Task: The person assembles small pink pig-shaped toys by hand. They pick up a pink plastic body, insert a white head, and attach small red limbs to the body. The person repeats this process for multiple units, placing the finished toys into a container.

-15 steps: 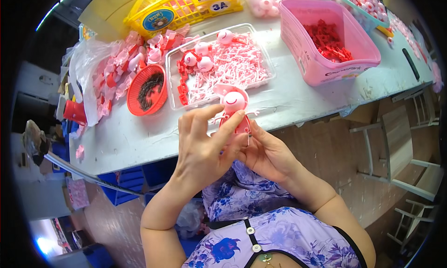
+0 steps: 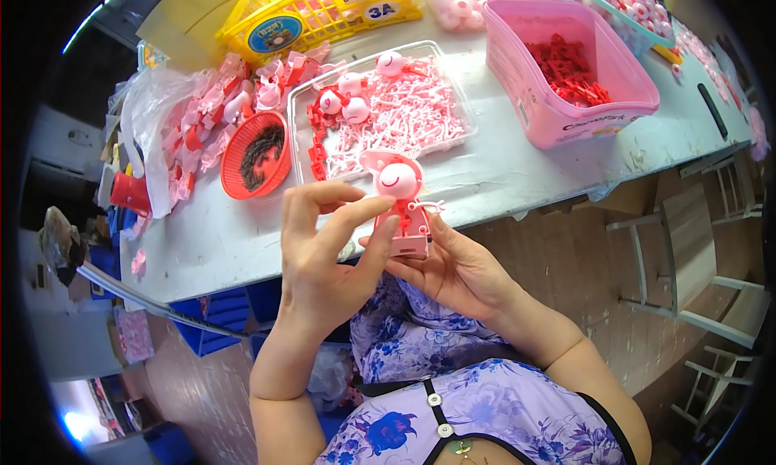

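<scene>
A pink toy figure (image 2: 399, 180) with a round head and a curved smile line is held upright over the table's near edge. My right hand (image 2: 462, 264) grips its base and right side with thumb and fingers. From the other side, the thumb and forefinger of my left hand (image 2: 319, 251) close on the figure's left edge, hiding the arm there. A thin pale arm (image 2: 427, 206) sticks out on the figure's right, and red parts show inside its open body. Just beyond lies a clear tray (image 2: 303, 174) of small pink and white parts, with several round heads.
Left of the tray stands a red basket (image 2: 229, 170) of dark screw-like pieces, beside a heap of pink shells (image 2: 194, 129). A pink tub (image 2: 558, 125) holding red parts stands at the right. A yellow crate (image 2: 315, 16) is at the back; wooden chairs (image 2: 687, 238) stand right.
The figure has turned and tilted, so its open body and base now show. My left hand has shifted left and slightly down, its fingers now at the figure's left edge.
</scene>
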The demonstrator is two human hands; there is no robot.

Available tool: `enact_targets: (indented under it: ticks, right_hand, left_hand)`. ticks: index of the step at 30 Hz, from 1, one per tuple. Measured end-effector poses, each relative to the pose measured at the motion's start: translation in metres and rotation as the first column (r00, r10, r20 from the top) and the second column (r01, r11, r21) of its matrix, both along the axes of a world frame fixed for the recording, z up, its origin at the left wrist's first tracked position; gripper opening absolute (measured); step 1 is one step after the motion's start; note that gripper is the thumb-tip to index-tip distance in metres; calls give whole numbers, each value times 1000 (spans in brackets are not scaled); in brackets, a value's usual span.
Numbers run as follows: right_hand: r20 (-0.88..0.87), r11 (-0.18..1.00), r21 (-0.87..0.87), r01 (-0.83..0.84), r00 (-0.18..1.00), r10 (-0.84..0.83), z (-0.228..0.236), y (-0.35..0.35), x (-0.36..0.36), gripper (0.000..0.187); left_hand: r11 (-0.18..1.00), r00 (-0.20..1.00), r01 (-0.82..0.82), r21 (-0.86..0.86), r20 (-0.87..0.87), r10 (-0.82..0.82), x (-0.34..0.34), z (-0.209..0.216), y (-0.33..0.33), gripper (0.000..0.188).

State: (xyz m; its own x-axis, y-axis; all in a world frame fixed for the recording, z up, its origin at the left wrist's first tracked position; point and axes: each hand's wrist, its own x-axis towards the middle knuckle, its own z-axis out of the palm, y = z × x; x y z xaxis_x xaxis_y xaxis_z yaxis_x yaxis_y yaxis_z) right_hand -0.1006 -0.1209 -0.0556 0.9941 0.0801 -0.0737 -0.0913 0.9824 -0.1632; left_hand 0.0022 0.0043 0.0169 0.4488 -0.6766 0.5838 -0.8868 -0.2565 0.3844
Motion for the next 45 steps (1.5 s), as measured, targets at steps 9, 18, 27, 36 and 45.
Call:
enact_targets:
  ticks: [9,18,27,36,45]
  right_hand:
    - [16,1000,-3,17,1000,-17,0,4,-1,40]
    - [50,999,-36,9,999,-7,-1,2,-5,41]
    - [80,999,-26,23,997,-20,-6,2,-1,42]
    - [49,997,-67,46,998,-42,-2,-3,-6,41]
    - [-21,993,-110,44,999,-47,3,-12,-10,43]
  left_hand:
    - [999,998,-2,36,-56,4,-2,-12,7,20]
    - [991,999,12,131,-31,-8,-3,-10,11,18]
    - [992,1000,7,124,-28,-4,-2,-3,8,18]
    - [990,998,58,132,-41,-53,0,-4,2,20]
    - [964,923,-227,-139,-345,167,105,9,32,13]
